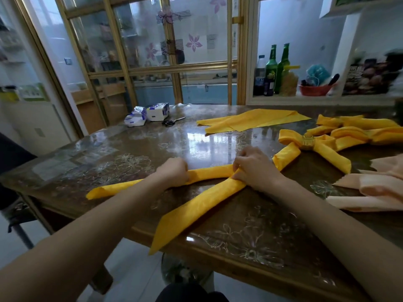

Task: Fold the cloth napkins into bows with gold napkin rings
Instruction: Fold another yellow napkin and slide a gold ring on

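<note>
worktop (152,138): glossy, floral-etched | left grip (174,173), right grip (253,168): both clutching yellow napkin (196,205) | behind: gold-framed glass doors (196,51)

On the table (135,149), a folded napkin (196,205) lies nearest; finished bows (316,147) sit right, flat napkins (250,122) behind, scissors (172,121) far left.

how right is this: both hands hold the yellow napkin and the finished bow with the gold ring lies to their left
Wrong side: the head view shows left hand and right hand holding the napkin, but the bow with its ring lies to their right.
</note>
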`<state>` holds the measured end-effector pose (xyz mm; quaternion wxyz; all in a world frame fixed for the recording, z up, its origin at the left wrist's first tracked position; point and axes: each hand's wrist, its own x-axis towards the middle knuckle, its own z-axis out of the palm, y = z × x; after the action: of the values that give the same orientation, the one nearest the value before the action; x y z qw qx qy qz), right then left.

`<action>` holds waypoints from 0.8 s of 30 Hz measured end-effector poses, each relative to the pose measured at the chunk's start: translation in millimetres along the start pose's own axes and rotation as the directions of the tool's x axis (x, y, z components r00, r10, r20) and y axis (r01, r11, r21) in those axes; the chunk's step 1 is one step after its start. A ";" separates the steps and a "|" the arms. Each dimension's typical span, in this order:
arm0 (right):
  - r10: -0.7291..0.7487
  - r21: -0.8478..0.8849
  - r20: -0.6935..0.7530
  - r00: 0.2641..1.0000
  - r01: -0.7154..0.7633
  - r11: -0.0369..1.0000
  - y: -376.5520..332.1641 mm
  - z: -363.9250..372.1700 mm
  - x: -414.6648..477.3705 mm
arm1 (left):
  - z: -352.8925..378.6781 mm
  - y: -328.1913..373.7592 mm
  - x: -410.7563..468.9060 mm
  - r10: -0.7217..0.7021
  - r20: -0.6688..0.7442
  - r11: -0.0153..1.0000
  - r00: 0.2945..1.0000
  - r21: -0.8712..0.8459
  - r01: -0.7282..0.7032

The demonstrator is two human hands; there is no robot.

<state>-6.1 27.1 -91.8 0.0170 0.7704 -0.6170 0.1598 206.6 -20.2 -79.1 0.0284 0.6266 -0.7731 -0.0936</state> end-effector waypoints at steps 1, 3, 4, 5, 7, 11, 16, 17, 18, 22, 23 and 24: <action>-0.033 -0.001 -0.030 0.999 0.033 0.999 3.4 2.9 -4.5 | 1.1 7.0 7.3 -0.005 0.000 1.000 1.000 0.001 0.005; -0.084 0.069 -0.032 0.996 0.086 0.994 7.6 9.2 -12.3 | -1.0 16.8 19.0 -0.019 0.009 1.000 1.000 0.020 0.019; -0.102 0.099 -0.027 0.994 0.104 0.990 8.8 10.2 -13.9 | -3.6 19.6 23.2 -0.026 0.021 0.999 0.999 0.036 0.025; -0.111 0.116 -0.019 0.994 0.112 0.987 9.4 9.8 -13.6 | -6.9 21.4 26.2 -0.029 0.039 0.998 0.999 0.056 0.027; -0.118 0.144 -0.008 0.993 0.118 0.982 9.2 8.4 -10.8 | -14.1 24.0 30.1 -0.036 0.090 0.995 0.995 0.093 0.028; -0.149 0.156 -0.001 0.989 0.147 0.977 2.7 9.1 -9.8 | -20.5 28.3 35.3 -0.066 0.124 0.988 0.990 0.144 0.048; -0.175 0.107 -0.033 0.984 0.178 0.978 -2.6 17.7 -9.9 | -18.0 43.3 38.9 -0.085 0.131 0.971 0.988 0.234 0.053; -0.173 0.096 -0.025 0.985 0.174 0.980 -2.6 19.5 -9.0 | -17.5 45.8 40.2 -0.101 0.144 0.975 0.984 0.212 0.069; -0.172 0.077 0.001 0.985 0.172 0.982 -2.7 21.4 -7.7 | -17.3 47.2 40.4 -0.114 0.152 0.978 0.982 0.189 0.085; -0.155 0.023 0.103 0.983 0.154 0.988 1.1 25.4 -5.8 | -18.5 51.9 35.4 -0.179 0.225 0.979 0.958 0.141 0.150; -0.144 0.048 0.094 0.985 0.140 0.989 2.5 25.6 -5.6 | -19.8 51.7 33.4 -0.193 0.265 0.978 0.945 0.129 0.163; -0.132 0.084 0.082 0.988 0.125 0.989 3.1 24.9 -5.4 | -21.8 50.1 31.2 -0.199 0.300 0.979 0.933 0.108 0.175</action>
<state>-4.6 25.9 -117.4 -0.0299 0.8148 -0.5594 0.1489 155.1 -43.1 -51.0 -0.1267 0.6756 -0.7080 -0.1620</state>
